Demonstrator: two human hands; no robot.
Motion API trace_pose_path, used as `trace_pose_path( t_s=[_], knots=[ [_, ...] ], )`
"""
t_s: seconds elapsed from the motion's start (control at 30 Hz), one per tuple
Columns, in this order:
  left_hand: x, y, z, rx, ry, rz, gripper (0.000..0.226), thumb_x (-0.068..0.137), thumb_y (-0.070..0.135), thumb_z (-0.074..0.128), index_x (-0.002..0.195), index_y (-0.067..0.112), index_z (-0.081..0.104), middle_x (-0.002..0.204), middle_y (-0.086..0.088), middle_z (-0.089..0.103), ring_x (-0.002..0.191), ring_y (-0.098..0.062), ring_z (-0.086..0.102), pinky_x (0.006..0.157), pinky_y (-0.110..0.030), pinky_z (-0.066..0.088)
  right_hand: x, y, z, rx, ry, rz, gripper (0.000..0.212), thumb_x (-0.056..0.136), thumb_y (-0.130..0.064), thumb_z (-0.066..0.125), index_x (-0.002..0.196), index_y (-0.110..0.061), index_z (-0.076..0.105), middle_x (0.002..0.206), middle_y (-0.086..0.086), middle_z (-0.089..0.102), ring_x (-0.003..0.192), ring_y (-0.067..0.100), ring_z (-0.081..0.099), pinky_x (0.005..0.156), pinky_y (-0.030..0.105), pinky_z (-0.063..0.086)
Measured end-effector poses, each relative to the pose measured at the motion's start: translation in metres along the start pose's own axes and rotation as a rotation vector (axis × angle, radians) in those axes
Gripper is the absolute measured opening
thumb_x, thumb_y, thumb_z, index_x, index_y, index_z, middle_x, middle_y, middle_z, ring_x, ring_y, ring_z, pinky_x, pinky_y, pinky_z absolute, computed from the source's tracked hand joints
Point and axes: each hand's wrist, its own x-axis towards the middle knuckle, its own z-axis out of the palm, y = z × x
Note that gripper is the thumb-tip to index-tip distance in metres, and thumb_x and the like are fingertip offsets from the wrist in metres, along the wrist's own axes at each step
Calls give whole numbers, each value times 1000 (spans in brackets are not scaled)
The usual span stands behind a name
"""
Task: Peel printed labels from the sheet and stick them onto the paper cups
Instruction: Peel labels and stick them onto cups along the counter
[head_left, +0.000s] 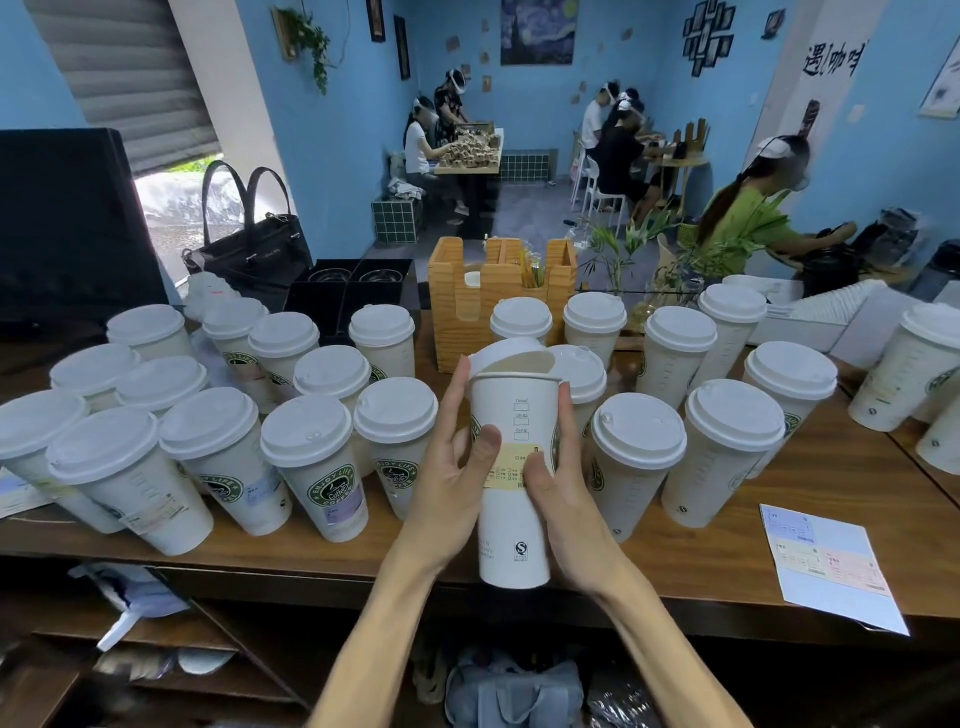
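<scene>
A tall white paper cup (511, 525) with no lid is held above the counter's front edge between both hands. My left hand (449, 467) wraps its left side, thumb pressing on a pale yellow label (511, 460) stuck across the cup's middle. My right hand (558, 483) grips the right side, its thumb on the label's right part. The label sheet (826, 566) lies on the counter at the right, with a few coloured labels on it. Several lidded cups (311, 467) stand left and right of the held cup.
The wooden counter (727, 551) carries rows of lidded cups. A wooden organiser (498, 291) stands behind them, a black handbag (249, 244) at back left. A person in green (748, 218) works at right. Shelves with clutter sit under the counter.
</scene>
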Motion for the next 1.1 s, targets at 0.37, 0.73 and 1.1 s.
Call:
trace_pose_path(
  t_s=[0.37, 0.73, 1.1],
  knots=[
    [-3, -10, -7, 5, 55, 6, 50, 100, 46, 53, 148, 50, 40, 161, 23, 37, 150, -4, 34, 121, -33, 36, -1, -1, 2, -7, 64, -5, 76, 83, -88, 39, 143, -48, 16, 134, -54, 39, 132, -19, 42, 98, 8, 43],
    [-7, -3, 2, -165, 47, 17, 54, 100, 16, 42, 152, 29, 34, 142, 24, 59, 132, -8, 57, 96, -23, 52, 8, 3, 5, -36, 143, -111, 80, 93, -61, 55, 152, -67, 2, 160, -33, 19, 152, -2, 25, 126, 46, 25],
    [-9, 0, 17, -75, 166, 33, 70, 94, 57, 63, 153, 31, 35, 152, 13, 49, 138, -15, 52, 102, -30, 50, 9, -5, 10, -127, 217, -193, 61, 95, -58, 50, 148, -58, 20, 160, -19, 29, 149, 3, 33, 122, 40, 34]
  ],
)
